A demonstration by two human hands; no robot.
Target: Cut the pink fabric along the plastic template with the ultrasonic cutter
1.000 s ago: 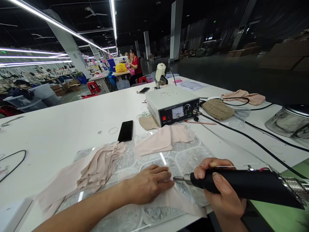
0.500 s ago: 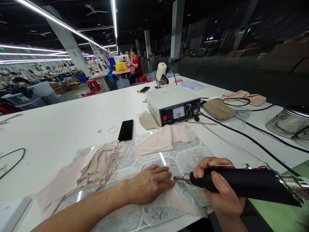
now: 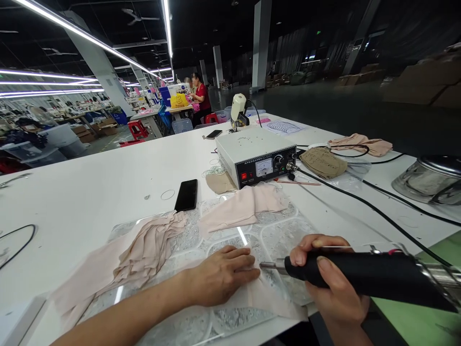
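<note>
My left hand (image 3: 226, 276) lies flat, fingers stretched out, on a thin pale pink cloth piece (image 3: 266, 299). Under the cloth is a glossy, clear-and-grey patterned sheet (image 3: 230, 319). My right hand (image 3: 333, 283) is wrapped around the thick black body of a handheld ultrasonic tool (image 3: 374, 278). Its narrow metal tip points left, close beside my left fingertips; whether it touches the cloth I cannot tell. Left of my left hand lies a fanned stack of pink cloth pieces (image 3: 147, 250). Beyond it, more pink cloth (image 3: 239, 211) rests on the sheet.
A control box (image 3: 255, 149) with a dial stands beyond the sheet, its black cable (image 3: 363, 199) running to the right. A black phone (image 3: 186, 194), a brown cloth bundle (image 3: 323, 162) and a glass jar (image 3: 428, 180) lie around. A person in red (image 3: 203, 96) sits farther back.
The camera view has shifted slightly. Both hands and the cloth keep nearly the same places, with the tool tip still beside my left fingertips.
</note>
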